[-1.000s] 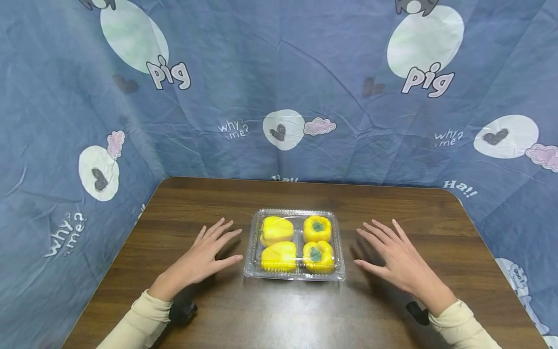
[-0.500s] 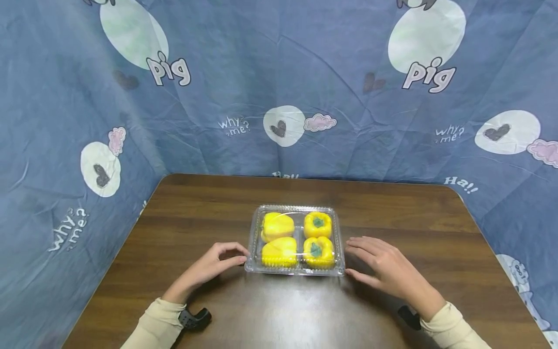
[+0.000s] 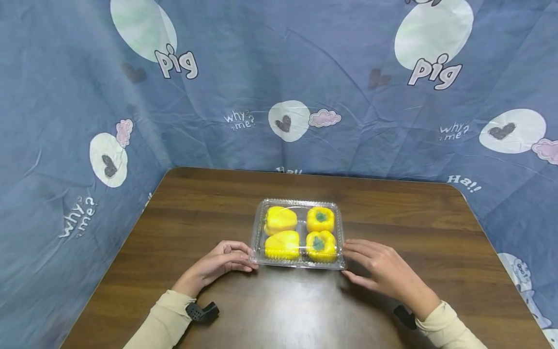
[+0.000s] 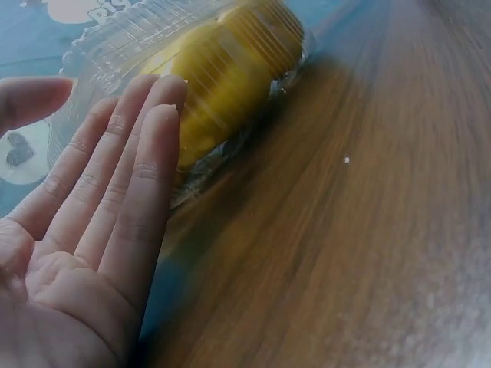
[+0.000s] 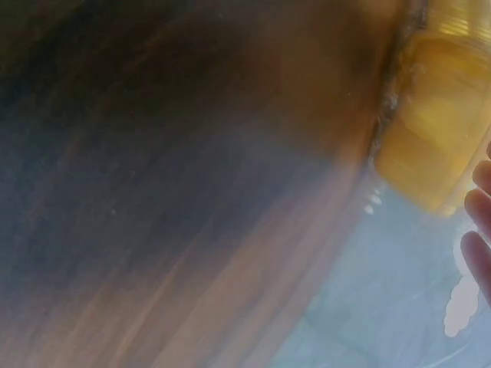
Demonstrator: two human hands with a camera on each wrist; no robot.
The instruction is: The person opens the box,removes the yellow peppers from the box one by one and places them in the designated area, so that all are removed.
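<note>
The clear container (image 3: 301,264), long axis left-right, lies between left hand (image 3: 224,262) and right hand (image 3: 381,269), both unclamped at its near corners.

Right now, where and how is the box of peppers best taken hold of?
Probably best by its side rims, with the left hand and right hand coming in low from opposite sides. The box has a narrow edge standing out around it, and two peppers sit in each half, so an even two-sided hold should balance it.
</note>
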